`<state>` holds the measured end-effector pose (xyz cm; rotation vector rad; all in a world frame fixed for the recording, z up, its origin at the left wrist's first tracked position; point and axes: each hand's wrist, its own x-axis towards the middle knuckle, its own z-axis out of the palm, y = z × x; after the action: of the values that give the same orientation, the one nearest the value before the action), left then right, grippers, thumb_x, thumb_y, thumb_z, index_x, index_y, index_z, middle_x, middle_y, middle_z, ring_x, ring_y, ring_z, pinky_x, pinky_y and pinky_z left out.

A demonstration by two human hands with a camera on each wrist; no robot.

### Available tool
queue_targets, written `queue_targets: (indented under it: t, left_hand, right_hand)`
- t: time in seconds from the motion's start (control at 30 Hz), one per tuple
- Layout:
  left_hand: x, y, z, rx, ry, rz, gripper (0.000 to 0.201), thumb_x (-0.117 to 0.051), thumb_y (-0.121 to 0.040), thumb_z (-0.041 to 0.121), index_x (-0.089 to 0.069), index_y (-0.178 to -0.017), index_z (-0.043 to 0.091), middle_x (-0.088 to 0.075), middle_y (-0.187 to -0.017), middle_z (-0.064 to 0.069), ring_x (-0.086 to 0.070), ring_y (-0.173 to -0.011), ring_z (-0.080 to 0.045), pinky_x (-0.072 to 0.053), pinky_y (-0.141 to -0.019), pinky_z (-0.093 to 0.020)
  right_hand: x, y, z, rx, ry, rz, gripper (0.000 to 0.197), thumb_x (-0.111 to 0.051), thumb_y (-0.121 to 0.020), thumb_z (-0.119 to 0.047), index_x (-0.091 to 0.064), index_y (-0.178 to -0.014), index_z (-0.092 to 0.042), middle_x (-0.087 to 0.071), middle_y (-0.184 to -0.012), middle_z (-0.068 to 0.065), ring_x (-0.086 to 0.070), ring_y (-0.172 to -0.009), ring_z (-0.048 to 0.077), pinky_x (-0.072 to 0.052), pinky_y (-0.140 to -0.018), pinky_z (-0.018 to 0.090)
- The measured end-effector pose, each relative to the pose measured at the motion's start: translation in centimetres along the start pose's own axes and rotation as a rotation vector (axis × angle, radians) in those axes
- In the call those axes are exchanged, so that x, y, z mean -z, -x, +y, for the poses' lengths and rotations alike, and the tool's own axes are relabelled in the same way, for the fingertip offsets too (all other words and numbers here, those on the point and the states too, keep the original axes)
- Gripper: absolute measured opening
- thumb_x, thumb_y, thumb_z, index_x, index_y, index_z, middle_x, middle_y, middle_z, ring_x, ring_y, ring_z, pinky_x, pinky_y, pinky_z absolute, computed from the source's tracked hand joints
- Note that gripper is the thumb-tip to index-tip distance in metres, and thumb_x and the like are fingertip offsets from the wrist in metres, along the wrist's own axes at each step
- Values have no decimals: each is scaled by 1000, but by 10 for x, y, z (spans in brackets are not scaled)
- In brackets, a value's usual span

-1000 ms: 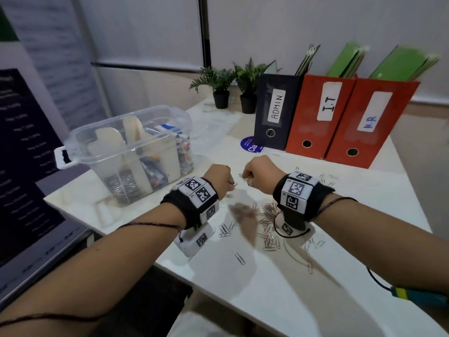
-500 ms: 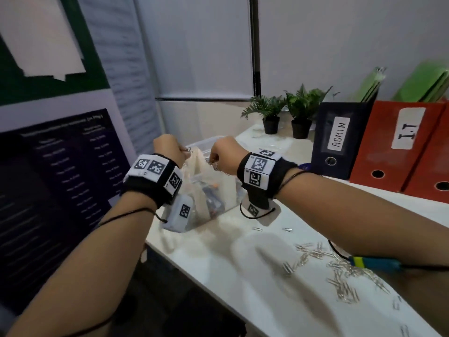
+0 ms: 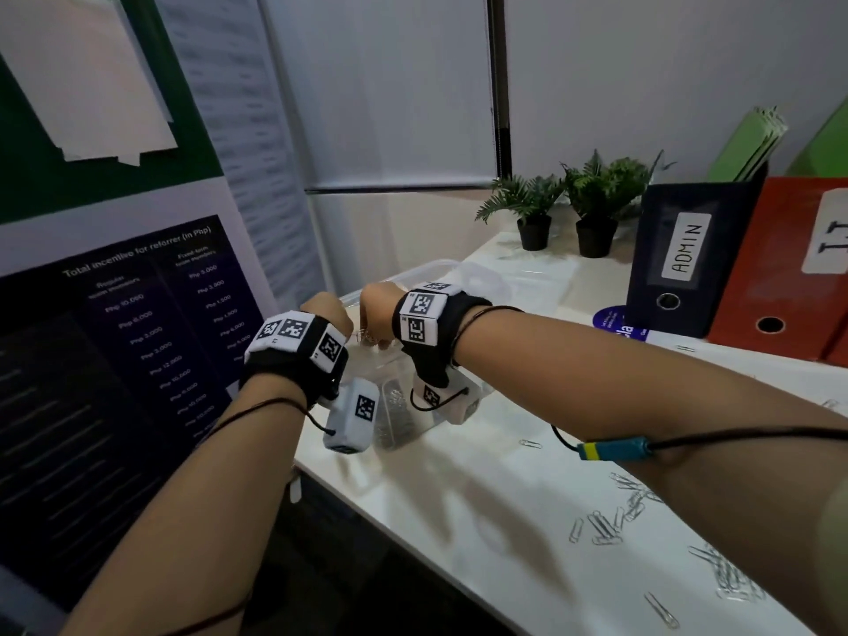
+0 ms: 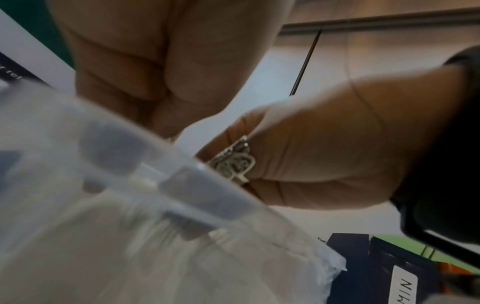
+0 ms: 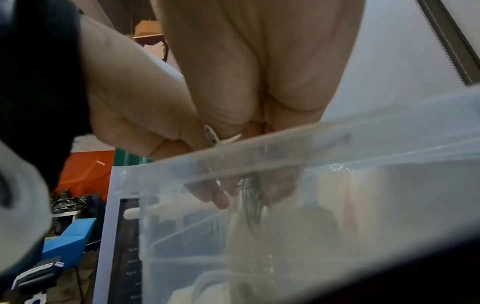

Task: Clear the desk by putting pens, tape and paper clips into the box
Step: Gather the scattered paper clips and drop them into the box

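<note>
Left hand point(image 3: 326, 316): above the clear plastic box point(image 3: 477, 280); fingers curled; contents not visible, cannot tell what is held
Right hand point(image 3: 377, 309): over the box rim; fingertips point(image 5: 221, 200) dipped inside, pinching a small bunch of paper clips point(image 5: 251, 192)
Loose paper clips point(image 3: 610, 521): scattered on the white desk point(image 3: 459, 507), well apart from the box
Risk: clips snagging on fingers or the ring point(image 4: 233, 160), dropping outside the rim; early release the likely cause
Hidden: box interior blurred; pens and tape hard to make out
</note>
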<state>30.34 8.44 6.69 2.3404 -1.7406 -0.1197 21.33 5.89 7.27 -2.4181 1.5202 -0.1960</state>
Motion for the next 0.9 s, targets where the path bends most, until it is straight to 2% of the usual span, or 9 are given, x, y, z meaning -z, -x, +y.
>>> queue_targets:
  t: [0.13, 0.2, 0.27, 0.33, 0.4, 0.53, 0.63, 0.77, 0.9]
  left_hand:
    - [2, 1, -3, 12, 113, 42, 32, -52, -92, 6, -58, -123, 3, -60, -124, -11, -58, -113, -27, -47, -91, -30]
    - [0, -3, -5, 20, 149, 57, 32, -53, -91, 5, -58, -123, 3, -61, -122, -12, -59, -112, -28, -47, -91, -32]
    - [-3, -5, -7, 13, 192, 37, 34, -55, -90, 2, -58, -124, 3, -63, -119, -15, -60, -112, -30, -48, -97, -36]
    - [-4, -5, -9, -14, 242, 48, 37, -58, -88, 1, -59, -124, 7, -65, -117, -15, -61, -111, -29, -48, -98, -39]
    - [-2, -3, -11, -27, 265, 56, 38, -57, -88, 0, -59, -124, 10, -66, -116, -15, -61, -110, -29, -47, -98, -39]
    - [-2, 2, -15, -47, 281, 70, 35, -52, -89, 1, -59, -123, 10, -65, -116, -15, -60, -111, -29, -46, -99, -39]
    - [-4, 6, -19, -60, 318, 94, 34, -50, -89, 0, -60, -119, 10, -65, -116, -15, -60, -110, -29, -46, -98, -37]
    - [-8, 19, -25, -134, 301, 92, 39, -44, -90, -1, -57, -125, 12, -63, -121, -10, -57, -114, -26, -43, -101, -34]
    - [-23, 31, -30, -198, 174, 113, 48, -42, -90, -2, -49, -134, 16, -49, -138, -7, -48, -124, -26, -40, -104, -38]
  right_hand:
    - [-15, -32, 9, -5, 44, -21, 48, -87, -57, -36, -69, -98, -17, -74, -73, -2, -72, -64, 15, -61, -72, 34]
    - [-10, -15, 2, -2, 25, -27, 45, -83, -66, -34, -69, -104, -15, -75, -81, -2, -72, -69, 14, -60, -76, 34]
    - [-2, 9, -7, 15, 19, -14, 30, -70, -82, -20, -67, -109, -9, -73, -97, 4, -70, -83, 18, -56, -87, 34]
    - [-1, 15, -6, 22, 18, 36, 27, -57, -88, -9, -65, -114, -7, -69, -109, 9, -67, -98, 24, -53, -92, 33]
    - [-1, 19, -6, 29, 9, 65, 30, -55, -89, -6, -64, -116, -7, -68, -111, 11, -66, -101, 25, -53, -91, 33]
    - [0, 18, -3, 41, -53, 71, 31, -66, -82, -4, -68, -113, -9, -71, -106, 8, -66, -86, 20, -54, -89, 31]
    - [-1, 20, -1, 58, -108, 123, 31, -63, -81, 0, -70, -109, -11, -72, -104, 9, -68, -95, 22, -55, -89, 32]
    - [-5, 22, 1, 67, -119, 117, 34, -56, -85, -7, -68, -115, -14, -68, -115, 6, -64, -104, 23, -51, -95, 33]
    - [-12, 22, 9, 52, -163, 153, 34, -61, -82, -2, -68, -114, -15, -70, -111, 6, -65, -103, 21, -52, -94, 33]
